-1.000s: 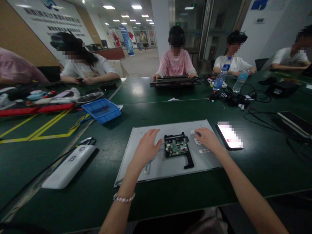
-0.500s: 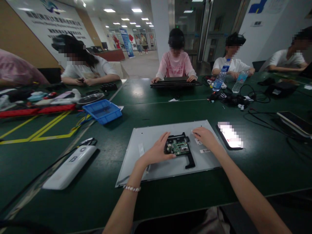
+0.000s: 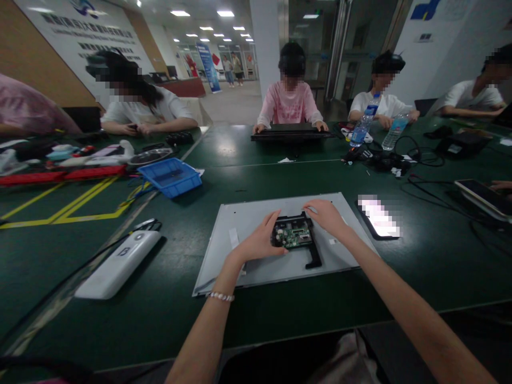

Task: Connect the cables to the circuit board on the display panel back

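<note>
A green circuit board [image 3: 295,238] sits in a black plastic bracket [image 3: 315,257] lying on a grey metal panel [image 3: 276,272]. My left hand [image 3: 259,241] wraps round the left end of the bracket, thumb on the near side and fingers on the far side. At the bracket's far right corner, the fingertips of my right hand [image 3: 326,215] are pinched together. Whatever lies between those fingertips is too small or hidden to make out.
A lit phone [image 3: 378,217] lies right of the panel, a white power bank [image 3: 120,264] with a cable to the left. Farther off are a blue basket [image 3: 172,178], water bottles [image 3: 365,122] and tangled cables. A person across the table holds a dark flat panel [image 3: 290,136].
My right hand has moved left, from over the panel to the bracket's far right corner. My left hand stays at the bracket's left end. The view has shifted slightly.
</note>
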`<state>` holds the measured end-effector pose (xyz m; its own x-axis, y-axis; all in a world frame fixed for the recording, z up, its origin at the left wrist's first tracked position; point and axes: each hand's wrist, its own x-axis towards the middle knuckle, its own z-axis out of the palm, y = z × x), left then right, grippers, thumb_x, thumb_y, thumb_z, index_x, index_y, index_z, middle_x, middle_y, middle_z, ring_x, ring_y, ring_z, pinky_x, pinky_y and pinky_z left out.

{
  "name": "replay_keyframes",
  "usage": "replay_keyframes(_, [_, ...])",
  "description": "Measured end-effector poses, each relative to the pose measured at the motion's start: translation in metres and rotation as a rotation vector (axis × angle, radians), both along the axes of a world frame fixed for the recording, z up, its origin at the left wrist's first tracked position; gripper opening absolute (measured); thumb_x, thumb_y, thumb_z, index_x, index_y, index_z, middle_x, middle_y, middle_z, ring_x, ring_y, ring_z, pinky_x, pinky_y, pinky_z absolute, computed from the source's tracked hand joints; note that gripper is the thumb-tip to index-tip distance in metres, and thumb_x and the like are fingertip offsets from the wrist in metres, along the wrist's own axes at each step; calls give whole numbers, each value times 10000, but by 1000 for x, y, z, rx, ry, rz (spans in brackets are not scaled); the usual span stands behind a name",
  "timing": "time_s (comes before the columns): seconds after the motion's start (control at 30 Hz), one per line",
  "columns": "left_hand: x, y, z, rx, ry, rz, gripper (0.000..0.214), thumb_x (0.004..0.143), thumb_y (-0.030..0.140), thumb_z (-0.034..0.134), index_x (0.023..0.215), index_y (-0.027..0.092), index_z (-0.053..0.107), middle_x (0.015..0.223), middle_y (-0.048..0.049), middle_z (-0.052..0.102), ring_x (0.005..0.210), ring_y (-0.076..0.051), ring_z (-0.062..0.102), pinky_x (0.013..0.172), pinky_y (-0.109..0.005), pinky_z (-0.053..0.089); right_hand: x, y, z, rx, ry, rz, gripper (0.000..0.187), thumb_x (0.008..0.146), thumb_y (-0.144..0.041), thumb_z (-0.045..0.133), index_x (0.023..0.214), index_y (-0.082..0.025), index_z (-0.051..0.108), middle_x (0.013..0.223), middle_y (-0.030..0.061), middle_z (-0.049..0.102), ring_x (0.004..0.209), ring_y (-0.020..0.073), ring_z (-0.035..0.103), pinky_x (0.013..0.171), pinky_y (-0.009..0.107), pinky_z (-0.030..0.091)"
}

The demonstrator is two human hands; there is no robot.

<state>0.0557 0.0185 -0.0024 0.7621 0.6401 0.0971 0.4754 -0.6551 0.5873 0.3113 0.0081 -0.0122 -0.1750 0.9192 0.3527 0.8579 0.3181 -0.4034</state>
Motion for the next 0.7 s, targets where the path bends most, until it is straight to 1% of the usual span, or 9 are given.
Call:
replay_keyframes(0.13, [0, 1, -2, -2, -10, -31, 1070, 651, 440, 708, 1458, 196, 49, 1495, -136, 163, 1362, -315, 211, 1123, -461, 216, -33, 15, 5, -21, -49, 63, 217, 903, -238, 479, 991, -184, 670, 993, 67, 695, 957, 191, 615, 853, 283, 424])
replay_keyframes(0.27, [1, -1, -2, -9, -30, -39, 1072, 638, 427, 719, 1455, 202, 63, 1489, -128, 177, 1361, -313, 214, 1126, -457, 211, -53, 19, -1, -42, -100, 106, 206, 897, -219, 487, 986, -191, 671, 989, 73, 690, 945, 191, 609, 828, 275, 420])
replay_keyframes(0.4, [1, -1, -4, -16, -28, -29, 1083, 638, 415, 714, 1456, 200, 39, 1493, -137, 163, 1362, -320, 210, 1124, -471, 208, -57, 17, -9, -61, -101, 144, 207, 900, -214, 480, 965, -177, 673, 960, 79, 682, 906, 182, 604, 810, 274, 419])
replay_keyframes(0.53, [1, -1, -3, -29, -1, -31, 1071, 651, 421, 703, 1457, 201, 34, 1498, -142, 149, 1359, -328, 219, 1116, -485, 221, -55, 19, -14, -69, -72, 165, 201, 891, -199, 492, 962, -167, 677, 973, 83, 672, 925, 175, 590, 843, 278, 409])
replay_keyframes(0.7, [2, -2, -2, -25, 17, -19, 1073, 654, 435, 702, 1457, 196, 32, 1498, -140, 154, 1361, -325, 219, 1116, -466, 227, -52, 19, -18, -41, -50, 179, 201, 875, -169, 496, 959, -170, 678, 990, 77, 670, 946, 179, 582, 868, 284, 407])
